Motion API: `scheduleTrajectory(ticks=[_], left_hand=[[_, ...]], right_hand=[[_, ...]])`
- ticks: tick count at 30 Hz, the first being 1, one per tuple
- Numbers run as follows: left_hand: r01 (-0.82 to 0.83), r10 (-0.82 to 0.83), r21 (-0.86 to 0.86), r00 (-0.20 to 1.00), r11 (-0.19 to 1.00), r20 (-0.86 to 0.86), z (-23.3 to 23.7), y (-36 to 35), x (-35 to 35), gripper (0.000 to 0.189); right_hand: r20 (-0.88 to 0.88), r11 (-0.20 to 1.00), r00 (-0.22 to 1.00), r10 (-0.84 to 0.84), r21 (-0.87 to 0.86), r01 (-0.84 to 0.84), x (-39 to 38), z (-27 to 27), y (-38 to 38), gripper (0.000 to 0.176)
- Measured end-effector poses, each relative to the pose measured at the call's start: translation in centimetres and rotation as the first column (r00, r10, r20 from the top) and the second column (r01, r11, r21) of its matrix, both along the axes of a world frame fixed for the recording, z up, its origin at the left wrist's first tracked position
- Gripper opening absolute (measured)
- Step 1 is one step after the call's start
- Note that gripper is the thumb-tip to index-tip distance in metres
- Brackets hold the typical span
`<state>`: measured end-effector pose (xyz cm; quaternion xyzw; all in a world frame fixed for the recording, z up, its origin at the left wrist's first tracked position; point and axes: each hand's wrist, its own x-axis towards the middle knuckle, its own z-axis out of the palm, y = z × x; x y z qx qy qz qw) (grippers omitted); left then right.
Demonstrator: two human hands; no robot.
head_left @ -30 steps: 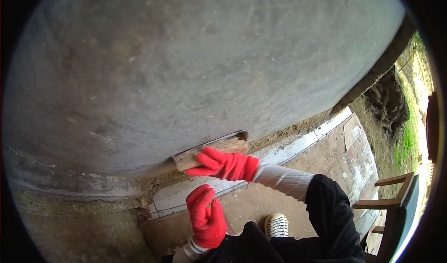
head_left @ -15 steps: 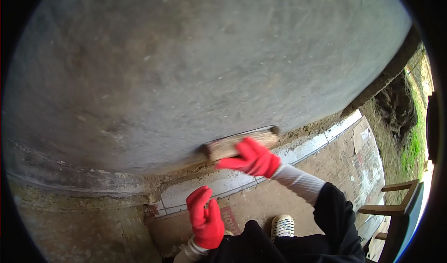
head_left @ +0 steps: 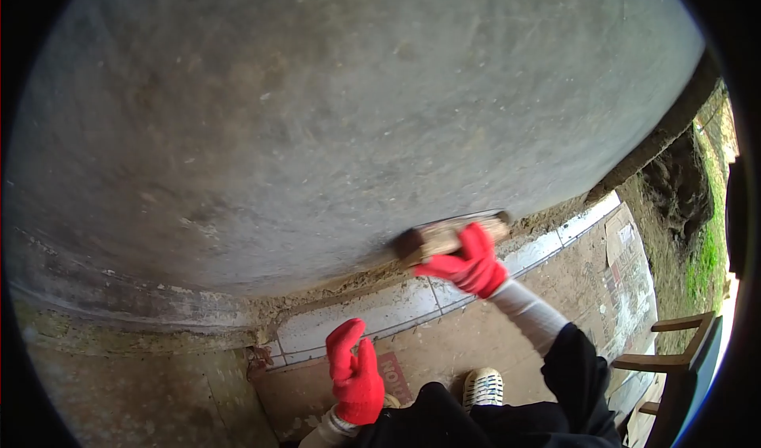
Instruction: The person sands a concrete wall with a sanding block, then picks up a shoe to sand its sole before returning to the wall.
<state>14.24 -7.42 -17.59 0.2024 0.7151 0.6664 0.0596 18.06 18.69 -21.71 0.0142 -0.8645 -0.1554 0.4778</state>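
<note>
My right hand [head_left: 469, 266], in a red glove, grips a rough wooden block [head_left: 434, 240] with fingers and thumb. The block lies along the lower part of a grey plastered wall [head_left: 333, 131], and a thin dark edge shows on its wall side. Motion blurs it a little, and its face towards the wall is hidden. Lower down, my left hand [head_left: 358, 380], also red-gloved, is raised in front of my body. Its fingers are bent, with a gap between them and the thumb, and it holds nothing.
White tiles [head_left: 380, 311] run along the foot of the wall. Flattened cardboard [head_left: 547, 293] covers the floor, with my shoe [head_left: 483, 388] on it. A wooden chair [head_left: 664, 361] stands at right, near grass [head_left: 701, 262]. A ledge [head_left: 143, 309] lines the wall at left.
My right hand has slid the wooden block to the right and slightly up along the wall. The left hand has hardly moved.
</note>
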Motion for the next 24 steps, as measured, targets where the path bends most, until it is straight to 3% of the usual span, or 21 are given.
scheduleTrajectory(ticks=[1, 2, 3, 4, 6, 7, 8, 9, 10, 12, 14, 16, 17, 18, 19, 20, 23, 24], left_hand=[[0.046, -0.047, 0.043, 0.998, 0.998, 0.028, -0.2, 0.8, 0.4, 0.032], [0.093, -0.097, 0.084, 0.994, 0.992, 0.051, -0.3, 1.4, 0.9, 0.032], [0.095, -0.116, 0.133, 0.98, 0.987, 0.163, -0.2, 1.9, 1.3, 0.031], [0.099, -0.118, 0.129, 0.981, 0.987, 0.154, -0.5, 2.0, 1.2, 0.031], [0.082, -0.098, 0.13, 0.987, 0.988, 0.124, -1.4, 1.4, 0.9, 0.03], [0.08, -0.096, 0.128, 0.988, 0.989, 0.12, -1.6, 0.8, 0.7, 0.03], [0.04, -0.053, 0.097, 0.989, 0.995, 0.139, -1.8, 0.0, 0.3, 0.03], [-0.002, -0.008, 0.065, 0.987, 0.998, 0.158, -1.9, -0.7, 0.0, 0.03], [-0.011, 0.001, 0.067, 0.987, 0.998, 0.158, -1.9, -1.3, -0.1, 0.03], [0.018, -0.015, -0.008, 0.956, 1.0, 0.291, -1.9, -2.1, 0.0, 0.031], [0.098, -0.089, -0.015, 0.952, 0.995, 0.291, -2.2, -1.0, 0.8, 0.031], [0.18, -0.165, -0.026, 0.943, 0.983, 0.288, -2.9, 0.5, 1.9, 0.031], [0.213, -0.198, -0.034, 0.947, 0.976, 0.252, -3.6, 1.4, 2.3, 0.033], [0.247, -0.232, -0.046, 0.948, 0.968, 0.216, -4.2, 2.0, 2.4, 0.034], [0.268, -0.248, -0.09, 0.95, 0.959, 0.189, -4.4, 2.5, 2.2, 0.043], [0.273, -0.253, -0.091, 0.949, 0.958, 0.187, -4.6, 2.8, 2.0, 0.043], [0.17, -0.168, -0.075, 0.985, 0.983, 0.032, -4.8, 3.4, 1.5, 0.056], [0.167, -0.164, -0.073, 0.986, 0.983, 0.037, -5.1, 3.4, 1.5, 0.056]], right_hand=[[0.057, 0.986, 0.989, 0.133, -0.105, -0.126, -1.7, -0.7, -1.8, 0.056], [0.129, 0.947, 0.992, 0.005, 0.318, -0.047, -2.7, -0.1, -2.8, 0.058], [0.225, 0.952, 0.967, 0.121, 0.249, -0.177, -4.5, -0.6, -4.2, 0.062], [0.211, 0.968, 0.968, 0.14, 0.176, -0.178, -5.0, -0.6, -4.7, 0.064], [0.341, 0.925, 0.933, 0.119, 0.304, -0.229, -3.8, 3.1, -2.8, 0.056], [0.238, 0.973, 0.962, 0.136, 0.153, -0.175, -2.4, 1.2, -1.4, 0.055], [0.311, 0.974, 0.925, 0.219, -0.126, -0.188, -0.3, 2.7, 0.2, 0.042], [0.145, 0.983, 0.975, 0.17, -0.1, -0.156, 0.9, 3.2, 1.8, 0.047], [-0.004, 0.998, 0.998, 0.063, -0.006, -0.063, 1.9, 1.3, 3.8, 0.065], [-0.036, 1.0, 0.999, 0.025, -0.018, -0.025, 2.7, 0.6, 4.7, 0.076], [-0.044, 0.99, 0.993, -0.106, 0.086, 0.109, 1.1, 0.8, 1.5, 0.076], [-0.162, 0.979, 0.987, 0.022, -0.196, -0.054, -1.9, -1.5, -1.9, 0.077], [-0.184, 0.963, 0.98, 0.076, -0.242, -0.12, -3.6, 0.5, -4.5, 0.07], [-0.048, 0.938, 0.972, 0.229, -0.256, -0.234, -4.6, 1.5, -5.7, 0.064], [-0.081, 0.955, 0.97, 0.228, -0.174, -0.239, -5.9, 2.6, -7.1, 0.058], [-0.135, 0.894, 0.957, 0.255, -0.344, -0.287, -6.8, 2.6, -8.5, 0.066], [-0.102, 0.877, 0.95, 0.295, -0.365, -0.312, -6.7, 4.0, -9.0, 0.067], [-0.014, 0.921, 0.959, 0.283, -0.276, -0.276, -6.4, 4.6, -9.0, 0.061]])
